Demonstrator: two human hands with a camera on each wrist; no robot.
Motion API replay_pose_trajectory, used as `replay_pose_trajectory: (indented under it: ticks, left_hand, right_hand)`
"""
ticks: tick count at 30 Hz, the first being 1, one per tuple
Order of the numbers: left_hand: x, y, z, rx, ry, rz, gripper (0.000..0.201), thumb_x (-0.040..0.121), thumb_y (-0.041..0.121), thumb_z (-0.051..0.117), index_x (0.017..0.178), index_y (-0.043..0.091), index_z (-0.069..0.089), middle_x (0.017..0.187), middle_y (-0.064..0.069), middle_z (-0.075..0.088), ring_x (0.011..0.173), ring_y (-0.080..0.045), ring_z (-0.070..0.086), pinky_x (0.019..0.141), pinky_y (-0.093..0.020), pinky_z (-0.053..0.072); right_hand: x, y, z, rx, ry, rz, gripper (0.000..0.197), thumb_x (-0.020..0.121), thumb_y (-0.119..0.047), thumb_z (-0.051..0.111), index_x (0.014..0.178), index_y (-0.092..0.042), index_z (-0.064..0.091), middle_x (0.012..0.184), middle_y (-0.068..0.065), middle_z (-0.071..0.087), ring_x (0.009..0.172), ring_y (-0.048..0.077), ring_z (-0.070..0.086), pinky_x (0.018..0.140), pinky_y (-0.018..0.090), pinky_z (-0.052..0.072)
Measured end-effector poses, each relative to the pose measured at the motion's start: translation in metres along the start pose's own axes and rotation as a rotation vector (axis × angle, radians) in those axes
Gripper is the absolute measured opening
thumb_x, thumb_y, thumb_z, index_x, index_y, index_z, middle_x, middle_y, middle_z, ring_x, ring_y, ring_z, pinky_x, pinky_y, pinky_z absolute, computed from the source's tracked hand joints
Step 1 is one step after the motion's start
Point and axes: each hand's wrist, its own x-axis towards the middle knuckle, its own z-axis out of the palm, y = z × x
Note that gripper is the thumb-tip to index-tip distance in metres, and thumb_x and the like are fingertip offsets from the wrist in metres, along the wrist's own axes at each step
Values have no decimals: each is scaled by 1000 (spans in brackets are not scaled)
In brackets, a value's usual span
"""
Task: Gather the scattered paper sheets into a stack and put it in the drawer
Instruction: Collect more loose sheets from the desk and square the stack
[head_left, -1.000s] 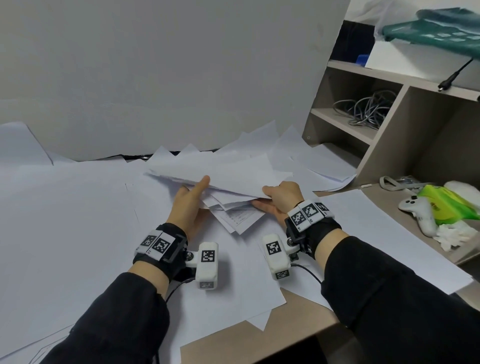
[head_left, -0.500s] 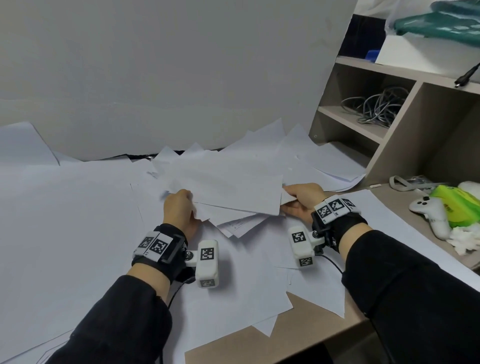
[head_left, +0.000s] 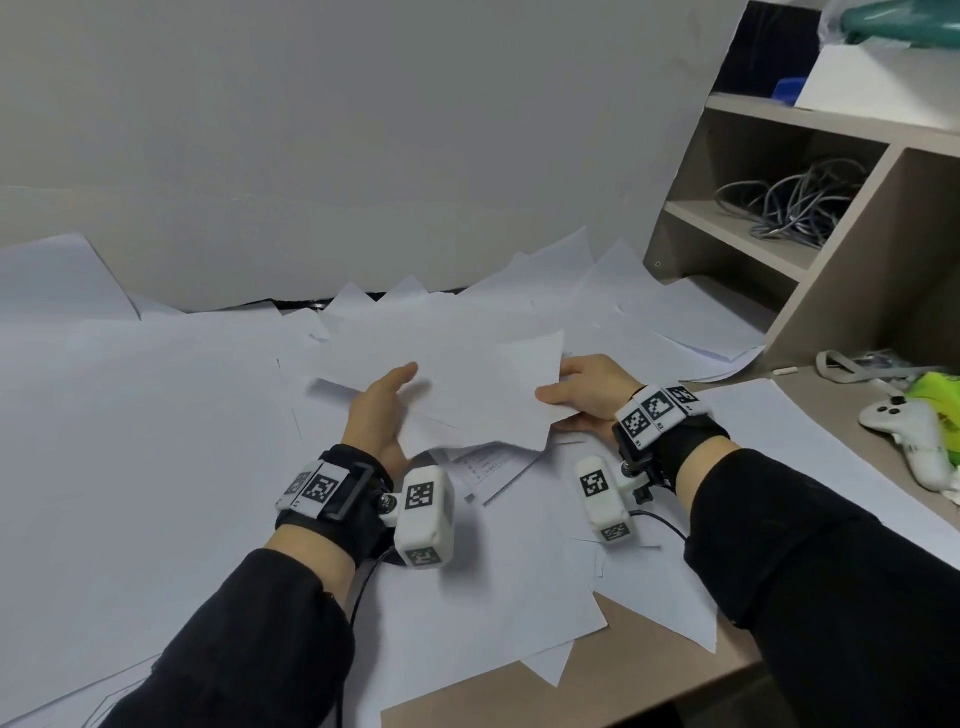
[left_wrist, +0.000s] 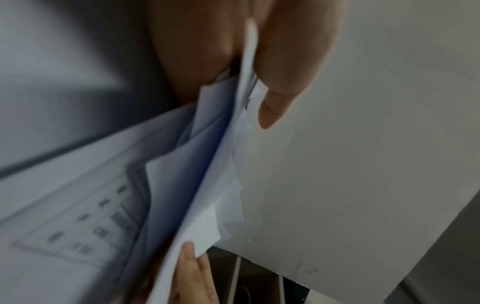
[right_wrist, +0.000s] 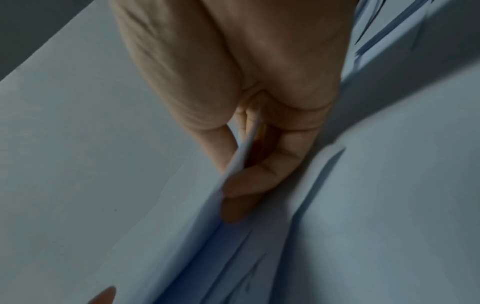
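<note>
Both hands hold an uneven bundle of paper sheets (head_left: 467, 384) just above the desk (head_left: 498, 696). Left hand (head_left: 376, 413) pinches the left edge, thumb on top, fingers under. Right hand (head_left: 592, 392) pinches the right edge the same way. More loose sheets (head_left: 156, 415) cover the desk beneath. Shelf unit (head_left: 831, 249) at right holds cables (head_left: 789, 202). No drawer in view.

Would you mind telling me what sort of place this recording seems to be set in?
Probably an office or lab workstation: a desk strewn with loose paper sheets, a shelf unit holding coiled cables, and a white game controller at the side.
</note>
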Motion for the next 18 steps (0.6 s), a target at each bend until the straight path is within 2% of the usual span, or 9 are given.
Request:
replay_pose_trajectory:
  ticks: [2,4,6,8,10,12,15,18]
  left_hand:
    - [5,-1,-5,28,6,-41,40,88,16,69,125,1,64,127,-24,66,110,-43,68,92,-58,55]
    - [17,-1,-9,107,50,-27,29,82,6,68,110,-2,68,125,-25,67,110,-43,68,97,-59,53]
    - [20,1,-11,197,117,-15,21,80,-2,65,101,-2,67,112,-23,69,101,-40,68,93,-61,54]
    - [12,4,-9,238,164,-11,34,77,-6,64,111,-7,62,112,-25,66,104,-44,66,91,-63,54]
    - [7,8,-8,272,181,12,48,74,-7,65,120,-7,54,114,-25,63,108,-45,62,92,-58,54]
    - [8,10,-9,309,198,44,43,78,-11,62,118,-1,51,114,-22,60,109,-42,60,93,-53,53]
    - [12,13,-14,335,185,62,35,80,-13,61,110,3,53,118,-21,60,110,-43,60,94,-53,53]
    - [13,17,-20,307,147,39,43,81,-14,64,121,-3,54,119,-27,62,100,-44,65,84,-52,58]
  right_hand:
    - [-1,1,4,-33,-36,-12,18,87,6,65,96,-10,65,102,10,70,91,27,68,64,38,61]
    - [0,0,2,-48,-59,12,20,86,6,67,102,-6,65,104,12,71,94,29,69,68,42,61]
    - [3,-1,-4,-11,-21,53,16,84,4,68,98,-2,66,95,16,70,80,27,70,65,41,60]
    - [9,-4,-11,42,78,77,13,82,0,68,94,-1,64,84,18,64,60,23,63,56,31,54]
    - [16,-9,-13,151,149,87,15,86,-4,66,99,2,62,84,19,63,60,27,65,53,29,55]
    - [24,-16,-14,222,198,96,11,89,-5,65,98,1,60,86,18,60,65,29,65,49,31,56]
    - [35,-24,-15,152,242,129,6,90,-2,63,84,0,60,71,14,54,55,23,52,40,28,52]
    - [44,-30,-18,53,258,145,15,89,-1,63,76,1,57,60,10,45,49,21,41,41,29,53]
